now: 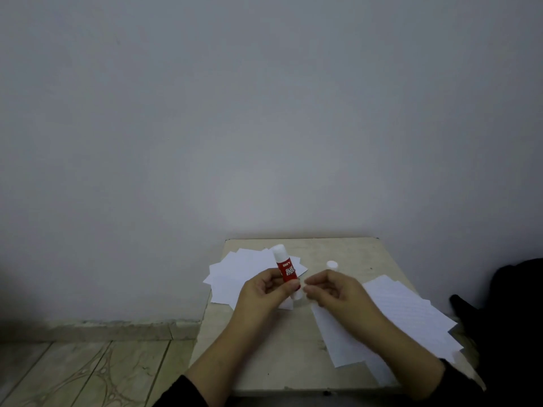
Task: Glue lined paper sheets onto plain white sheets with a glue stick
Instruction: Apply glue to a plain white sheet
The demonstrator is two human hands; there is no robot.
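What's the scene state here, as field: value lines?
left hand: grips glue stick, held upright above the table
right hand: fingertips at the stick's lower end, apparently twisting the base
cap: off, lying on table behind the right hand
plain sheets: fanned pile, far left of table
lined sheets: loose pile, right side, partly under the right forearm
gluing: none visible yet

Small beige table against grey wall; patterned tile floor.
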